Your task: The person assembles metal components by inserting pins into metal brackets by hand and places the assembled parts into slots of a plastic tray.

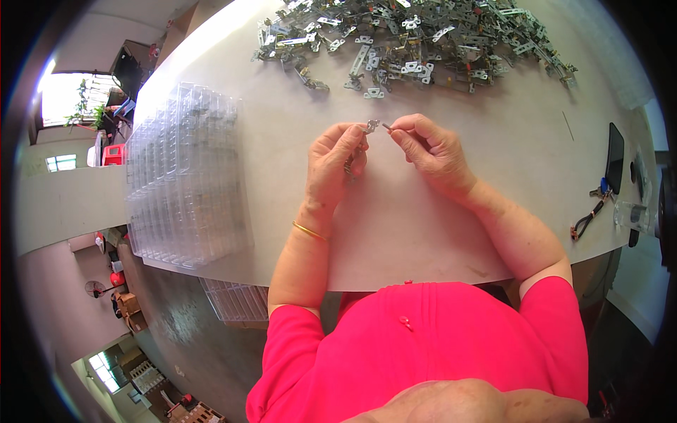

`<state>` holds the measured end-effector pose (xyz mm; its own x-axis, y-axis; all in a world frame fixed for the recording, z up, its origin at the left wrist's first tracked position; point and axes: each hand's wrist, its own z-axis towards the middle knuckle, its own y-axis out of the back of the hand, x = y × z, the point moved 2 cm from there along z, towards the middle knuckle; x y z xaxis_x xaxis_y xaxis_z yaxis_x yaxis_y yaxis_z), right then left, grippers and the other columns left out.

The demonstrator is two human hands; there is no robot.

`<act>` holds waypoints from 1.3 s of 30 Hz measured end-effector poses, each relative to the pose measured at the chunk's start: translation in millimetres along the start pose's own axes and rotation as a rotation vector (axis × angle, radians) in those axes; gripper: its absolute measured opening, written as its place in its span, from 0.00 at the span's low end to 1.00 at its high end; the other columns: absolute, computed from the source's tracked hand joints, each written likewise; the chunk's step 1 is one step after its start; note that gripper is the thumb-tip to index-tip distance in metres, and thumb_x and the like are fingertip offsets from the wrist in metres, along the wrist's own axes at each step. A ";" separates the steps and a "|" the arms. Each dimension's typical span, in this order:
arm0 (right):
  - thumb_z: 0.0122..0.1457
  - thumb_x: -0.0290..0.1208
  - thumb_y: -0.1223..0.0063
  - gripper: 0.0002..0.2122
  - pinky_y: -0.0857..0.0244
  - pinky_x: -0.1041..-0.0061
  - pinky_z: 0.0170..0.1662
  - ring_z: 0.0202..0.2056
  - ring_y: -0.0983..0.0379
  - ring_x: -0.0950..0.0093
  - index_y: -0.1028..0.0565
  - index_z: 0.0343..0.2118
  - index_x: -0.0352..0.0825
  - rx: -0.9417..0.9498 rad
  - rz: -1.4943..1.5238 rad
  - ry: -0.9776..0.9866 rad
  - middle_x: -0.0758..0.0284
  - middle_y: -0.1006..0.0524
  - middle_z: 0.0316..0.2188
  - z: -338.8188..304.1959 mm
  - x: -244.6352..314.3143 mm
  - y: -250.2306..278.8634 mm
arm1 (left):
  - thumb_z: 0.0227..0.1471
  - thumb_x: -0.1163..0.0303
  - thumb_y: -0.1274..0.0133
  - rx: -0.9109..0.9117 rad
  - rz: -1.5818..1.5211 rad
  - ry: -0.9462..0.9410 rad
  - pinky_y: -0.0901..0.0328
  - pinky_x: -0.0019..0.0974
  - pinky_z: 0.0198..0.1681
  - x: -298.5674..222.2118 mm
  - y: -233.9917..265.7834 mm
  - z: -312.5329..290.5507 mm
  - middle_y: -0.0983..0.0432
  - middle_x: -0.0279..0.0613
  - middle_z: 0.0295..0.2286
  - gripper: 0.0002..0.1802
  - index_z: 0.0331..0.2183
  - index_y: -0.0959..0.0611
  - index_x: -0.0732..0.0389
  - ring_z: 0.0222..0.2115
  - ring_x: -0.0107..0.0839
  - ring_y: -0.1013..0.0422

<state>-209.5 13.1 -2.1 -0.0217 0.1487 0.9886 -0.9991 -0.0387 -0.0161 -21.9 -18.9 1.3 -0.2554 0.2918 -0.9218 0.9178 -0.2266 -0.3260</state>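
Observation:
My left hand is closed around a small metal hinge-like part, whose silvery end sticks out past the thumb and fingertips. More of the same metal shows below the fingers, partly hidden by them. Just to its right, my right hand pinches a short, thin dark pin between thumb and forefinger. The pin's tip points at the metal part, with a small gap between them. Both hands are above the pale table, in front of a big heap of similar metal parts.
Stacked clear plastic trays stand at the left of the table. On the right lie a dark phone-like slab, pliers with dark handles and a thin wire. A clear cup is at the right edge.

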 end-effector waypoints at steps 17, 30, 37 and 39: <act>0.65 0.25 0.50 0.06 0.36 0.81 0.28 0.24 0.33 0.84 0.27 0.44 0.35 0.038 -0.143 0.014 0.72 0.27 0.22 -0.6 5.2 -0.9 | 0.60 0.67 0.46 0.048 0.226 -0.121 0.45 0.20 0.19 -1.1 -3.0 -5.4 0.26 0.29 0.26 0.09 0.39 0.17 0.62 0.17 0.14 0.38; 0.65 0.27 0.58 0.08 0.32 0.81 0.36 0.30 0.29 0.83 0.26 0.42 0.31 0.234 0.196 -0.274 0.71 0.25 0.28 3.2 5.3 8.2 | 0.56 0.71 0.40 0.133 0.319 -0.136 0.42 0.19 0.20 1.5 -7.4 -6.0 0.26 0.31 0.25 0.10 0.34 0.25 0.62 0.20 0.14 0.36; 0.64 0.26 0.51 0.05 0.33 0.82 0.38 0.32 0.29 0.83 0.27 0.40 0.32 0.250 0.163 -0.239 0.71 0.25 0.32 4.7 -5.9 10.9 | 0.55 0.73 0.40 0.259 0.265 -0.107 0.43 0.19 0.22 4.5 -13.0 -9.6 0.27 0.30 0.26 0.10 0.33 0.27 0.61 0.21 0.13 0.37; 0.64 0.25 0.51 0.05 0.34 0.81 0.39 0.34 0.29 0.83 0.28 0.41 0.33 0.252 0.249 -0.278 0.72 0.25 0.33 4.1 -7.0 9.8 | 0.55 0.73 0.40 0.293 0.249 -0.036 0.43 0.19 0.21 3.2 -14.8 -10.7 0.27 0.30 0.25 0.10 0.33 0.27 0.61 0.20 0.13 0.36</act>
<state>-219.0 7.6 -8.6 -0.2155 -0.1654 0.9624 -0.9240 -0.2842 -0.2558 -33.0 -4.6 5.3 -0.0513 0.1624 -0.9854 0.8285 -0.5441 -0.1328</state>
